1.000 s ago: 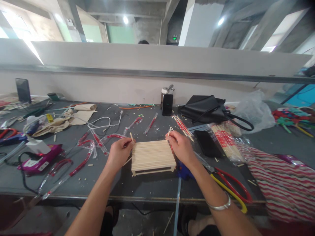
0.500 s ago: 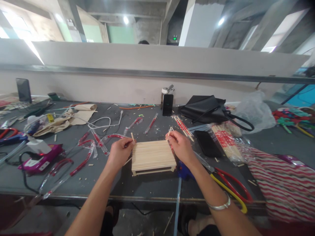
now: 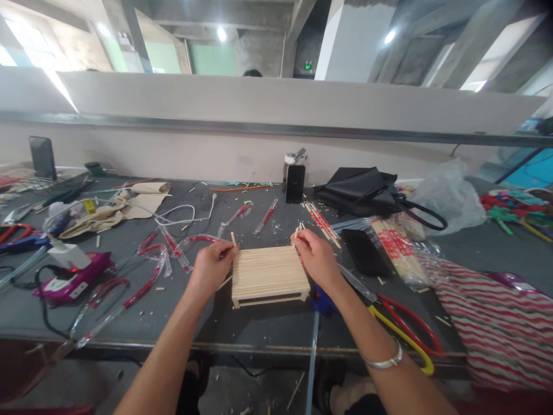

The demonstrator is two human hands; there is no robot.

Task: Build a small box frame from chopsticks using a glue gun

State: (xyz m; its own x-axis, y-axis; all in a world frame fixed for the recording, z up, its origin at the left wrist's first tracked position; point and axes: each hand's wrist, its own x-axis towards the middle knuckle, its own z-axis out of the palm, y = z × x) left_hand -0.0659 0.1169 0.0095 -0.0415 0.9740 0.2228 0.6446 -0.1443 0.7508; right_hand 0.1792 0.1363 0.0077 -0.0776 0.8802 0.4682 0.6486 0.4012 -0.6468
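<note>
A small table-like frame of pale wooden sticks (image 3: 270, 274) stands on the dark worktop, its top a row of sticks laid side by side. At its far left corner my left hand (image 3: 213, 265) pinches a short upright stick (image 3: 233, 238). My right hand (image 3: 317, 256) is closed on another short stick (image 3: 296, 233) at the far right corner. Both sticks rise above the frame's top; their lower ends are hidden by fingers. Just below my right wrist lies a partly covered blue tool (image 3: 323, 301) with a long translucent rod (image 3: 313, 346).
Right of my arm lie red-and-yellow-handled pliers or cutters (image 3: 406, 328), a black phone (image 3: 364, 252) and packaged sticks (image 3: 400, 253). Behind are an upright phone (image 3: 295, 184) and a black bag (image 3: 358, 190). Plastic wrappers (image 3: 151, 282), a white cable (image 3: 185, 220) and a purple power strip (image 3: 78, 282) lie left.
Hardly anything differs: both hands stay at the two far corners with their sticks. The whole view has shifted very slightly.
</note>
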